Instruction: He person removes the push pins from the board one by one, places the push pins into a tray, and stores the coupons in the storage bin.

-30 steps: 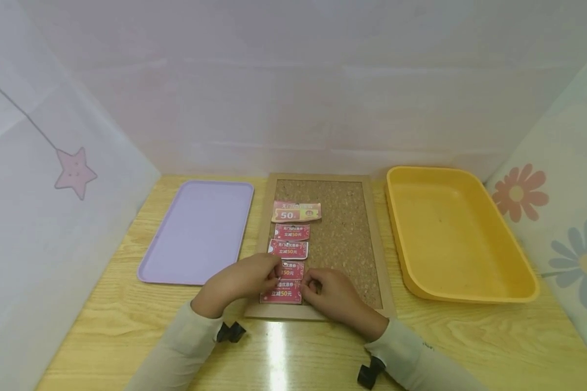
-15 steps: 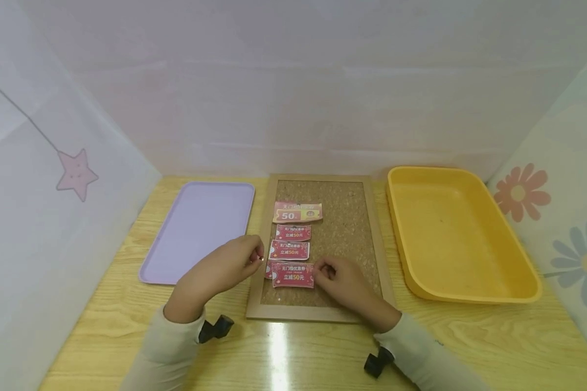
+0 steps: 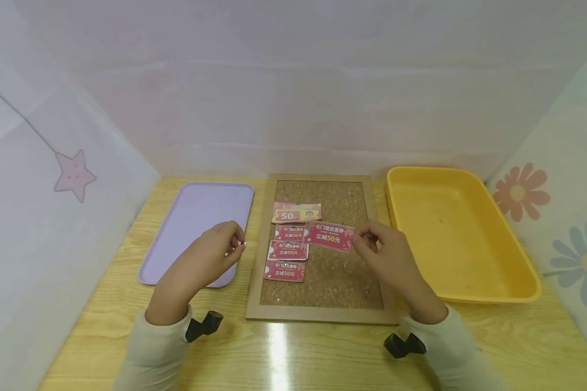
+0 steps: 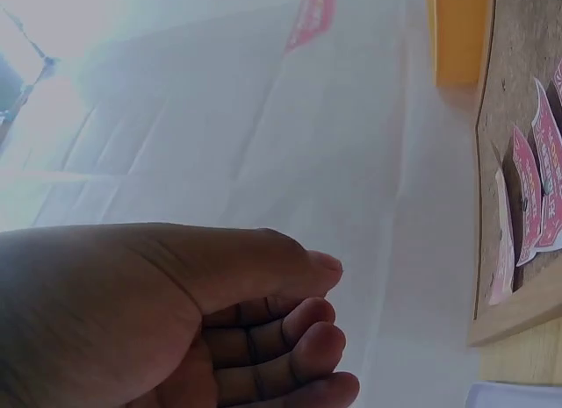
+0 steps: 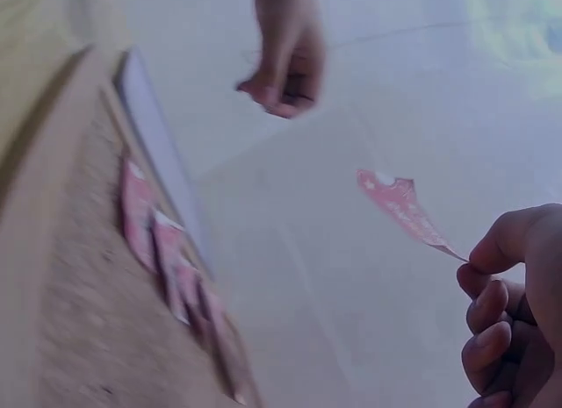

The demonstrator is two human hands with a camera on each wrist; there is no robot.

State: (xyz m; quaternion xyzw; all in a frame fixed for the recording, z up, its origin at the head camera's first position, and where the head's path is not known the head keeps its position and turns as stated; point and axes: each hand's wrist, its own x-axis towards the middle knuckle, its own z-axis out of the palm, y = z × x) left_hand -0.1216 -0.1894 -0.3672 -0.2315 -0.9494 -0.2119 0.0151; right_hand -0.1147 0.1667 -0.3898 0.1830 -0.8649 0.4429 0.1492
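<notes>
Your weak point is the one-end pinch on the coupon (image 3: pixel 329 237): it is thin and supported only at its right end, so a sharp move could bend it, tear the corner or let it slip. In the head view its left end overlaps the second-farthest of the coupons left on the board (image 3: pixel 342 285). The right wrist view suggests it is raised clear, but a low sweep could snag that curled paper. On the left, what looks like a pin (image 3: pixel 245 243) barely shows at your fingertips; a loose pinch could lose it on the counter (image 3: pixel 332 358), and careless pressure could prick you.

Your right hand (image 3: pixel 391 258) is over the board's right edge, beside the tub (image 3: pixel 469 239), its grip closed thumb to forefinger on the coupon, the other fingers curled. Your left hand (image 3: pixel 212 252) hovers over the right part of the tray (image 3: pixel 195 206), wrist bent, fingers pointing right, its grip pinched nearly together on that pin.
</notes>
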